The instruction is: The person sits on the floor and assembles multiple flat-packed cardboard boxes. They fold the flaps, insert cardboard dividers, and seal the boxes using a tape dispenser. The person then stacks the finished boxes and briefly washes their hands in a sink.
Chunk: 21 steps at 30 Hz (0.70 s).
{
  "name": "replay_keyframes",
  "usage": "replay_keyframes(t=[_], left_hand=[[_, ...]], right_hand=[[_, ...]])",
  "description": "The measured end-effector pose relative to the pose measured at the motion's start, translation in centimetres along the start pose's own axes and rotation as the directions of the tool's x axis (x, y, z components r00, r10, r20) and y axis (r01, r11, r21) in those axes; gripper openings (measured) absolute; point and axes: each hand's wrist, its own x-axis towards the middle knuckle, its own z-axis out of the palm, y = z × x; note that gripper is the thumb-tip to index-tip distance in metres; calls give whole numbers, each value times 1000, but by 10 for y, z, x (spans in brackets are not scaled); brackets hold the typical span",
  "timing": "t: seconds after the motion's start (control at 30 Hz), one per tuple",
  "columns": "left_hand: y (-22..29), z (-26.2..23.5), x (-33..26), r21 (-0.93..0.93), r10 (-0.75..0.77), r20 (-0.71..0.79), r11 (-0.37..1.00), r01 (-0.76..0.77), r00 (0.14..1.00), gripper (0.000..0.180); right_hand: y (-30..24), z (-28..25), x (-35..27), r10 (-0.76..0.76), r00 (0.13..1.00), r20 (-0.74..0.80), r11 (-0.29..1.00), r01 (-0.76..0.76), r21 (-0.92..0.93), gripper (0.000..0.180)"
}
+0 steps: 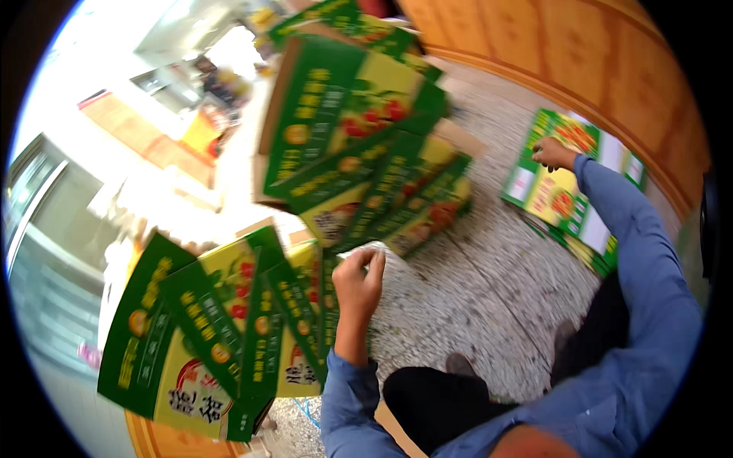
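Note:
My left hand is closed, thumb against curled fingers, beside the green-and-yellow cardboard cartons. What it may hold is hidden; a whitish patch shows just past its fingertips. To its left stand several opened cartons, nested at angles with their side panels fanned. Another fanned group of cartons stands beyond the hand. My right hand is out to the right with fingers curled, over a pile of flattened cartons on the floor. Whether it grips the top one cannot be made out.
Speckled stone floor runs between the carton groups and my feet. A wooden panel borders the right and far side. A glass-paned door or window is at the left. A light blue cord lies near my left forearm.

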Motion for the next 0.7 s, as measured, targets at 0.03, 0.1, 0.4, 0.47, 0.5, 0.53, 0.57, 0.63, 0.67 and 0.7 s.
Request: replay_keyframes(t=[0.03,0.1,0.4,0.47,0.5,0.53,0.57,0.63,0.67,0.7], left_hand=[[3,15,-31,40,-54,129,998,49,990,15],[-1,40,-90,16,-62,224,998,60,973,12],[6,34,-222,361,-440,258,870,336,860,15],[-11,64,-217,215,-482,333,876,432,810,15],[-18,42,-224,214,-551,267,834,509,791,14],[-22,21,-238,211,-624,191,780,589,758,13],[-19,21,-235,244,-647,221,761,601,730,14],[7,32,-202,380,-669,203,727,572,715,18],[-22,21,-202,460,-645,224,731,505,730,22],[-35,24,-198,484,-607,219,747,455,764,25]], right_hand=[[71,8,-22,61,998,30,993,-58,-105,33],[203,23,-69,161,980,114,938,-116,-328,28],[394,114,-327,878,470,91,385,-807,448,39],[465,126,-360,770,638,36,571,-712,408,37],[422,139,-291,759,640,120,487,-680,548,35],[371,157,-236,734,640,228,373,-660,652,34],[378,168,-215,726,666,174,373,-593,714,29],[425,194,-191,725,687,46,346,-421,839,20],[447,210,-182,684,728,-42,258,-187,948,23],[469,220,-173,638,757,-141,144,62,988,27]])
